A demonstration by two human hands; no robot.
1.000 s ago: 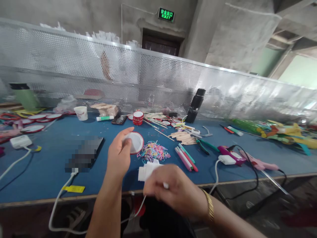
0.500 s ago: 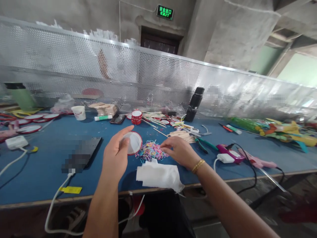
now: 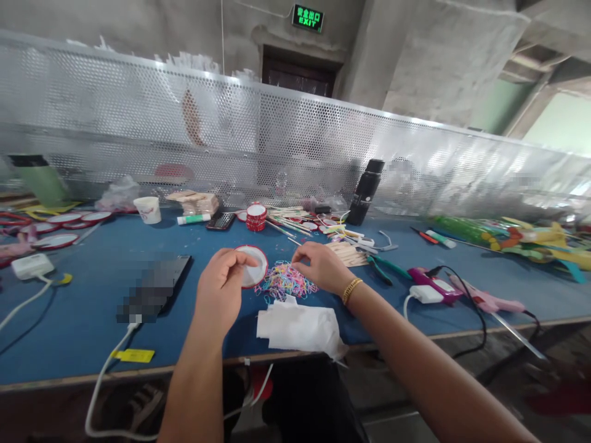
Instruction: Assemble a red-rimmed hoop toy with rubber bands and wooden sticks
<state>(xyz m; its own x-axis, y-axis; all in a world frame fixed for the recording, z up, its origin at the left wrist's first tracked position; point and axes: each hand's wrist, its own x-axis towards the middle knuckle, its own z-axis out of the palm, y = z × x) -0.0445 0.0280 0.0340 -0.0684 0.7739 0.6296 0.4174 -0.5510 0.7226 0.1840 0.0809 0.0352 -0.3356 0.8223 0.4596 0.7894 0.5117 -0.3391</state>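
Observation:
My left hand is closed on a round white lid with a red rim, held just above the blue table. My right hand, with a gold bracelet at the wrist, pinches with its fingertips over a heap of small coloured rubber bands. What the fingertips hold is too small to make out. A crumpled white tissue lies at the table's near edge, below both hands.
A dark tablet with a white cable lies at left. Wooden sticks, pens, green pliers, a pink glue gun and chargers lie at right. A perforated metal screen backs the table, with a black bottle and red-rimmed lids.
My right hand put the white tissue down at the table edge and moved forward to the rubber bands, where it now pinches. My left hand's fingers curled tighter on the lid.

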